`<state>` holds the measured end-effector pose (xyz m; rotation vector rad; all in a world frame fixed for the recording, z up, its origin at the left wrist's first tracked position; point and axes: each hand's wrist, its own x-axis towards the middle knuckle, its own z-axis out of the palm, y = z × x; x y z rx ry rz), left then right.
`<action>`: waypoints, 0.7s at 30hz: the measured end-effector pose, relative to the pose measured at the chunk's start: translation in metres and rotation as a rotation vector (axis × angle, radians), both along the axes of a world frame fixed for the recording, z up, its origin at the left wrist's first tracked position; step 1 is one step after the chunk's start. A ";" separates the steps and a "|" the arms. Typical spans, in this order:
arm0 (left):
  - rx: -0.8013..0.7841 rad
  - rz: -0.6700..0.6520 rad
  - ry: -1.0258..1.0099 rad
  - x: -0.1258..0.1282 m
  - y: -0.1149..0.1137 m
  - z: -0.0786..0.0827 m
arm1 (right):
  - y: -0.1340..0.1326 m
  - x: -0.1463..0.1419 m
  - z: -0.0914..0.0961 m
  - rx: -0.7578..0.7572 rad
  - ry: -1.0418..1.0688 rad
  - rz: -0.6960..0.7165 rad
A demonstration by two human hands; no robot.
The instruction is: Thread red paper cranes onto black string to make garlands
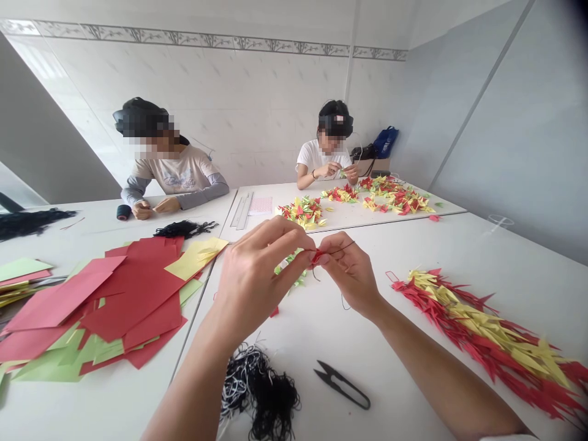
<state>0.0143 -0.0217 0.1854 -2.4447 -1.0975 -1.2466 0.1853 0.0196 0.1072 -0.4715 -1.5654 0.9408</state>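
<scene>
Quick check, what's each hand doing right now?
Left hand: closed, pinching a small red paper piece.
Right hand: closed, pinching the same piece, with black thread at its fingertips.

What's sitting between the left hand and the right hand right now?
The head view shows a small red folded paper piece with dark thread running from it, pinched between the left hand and the right hand.

Bright, even, diffuse lighting throughout. Glare noted on the white tiled wall [82, 92] at upper left. Shadows soft and faint beneath the left hand [257, 282] and right hand [351, 272] on the table [413, 257]. Wide-angle curvature at frame edges; dark vignette at top right corner. Focus acceptable; no marked blur.
</scene>
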 end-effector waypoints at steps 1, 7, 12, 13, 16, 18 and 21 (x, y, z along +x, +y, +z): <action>0.006 -0.011 -0.017 0.000 0.000 0.001 | 0.000 0.000 0.000 -0.010 0.002 0.015; -0.111 -0.099 -0.363 -0.004 -0.002 0.006 | 0.012 0.001 -0.004 -0.139 0.017 0.127; -0.179 -0.119 -0.740 -0.016 0.006 0.006 | 0.037 0.005 -0.019 -0.325 0.051 0.154; -0.184 -0.104 -0.774 -0.019 0.008 0.006 | 0.042 0.006 -0.024 -0.373 0.060 0.152; -0.174 -0.051 -0.894 -0.028 0.013 0.009 | 0.057 0.010 -0.038 -0.515 0.095 0.134; -0.123 -0.004 -0.984 -0.033 0.014 0.011 | 0.065 0.013 -0.047 -0.585 0.129 0.114; -0.051 0.062 -1.049 -0.040 0.015 0.013 | 0.076 0.017 -0.060 -0.626 0.125 0.087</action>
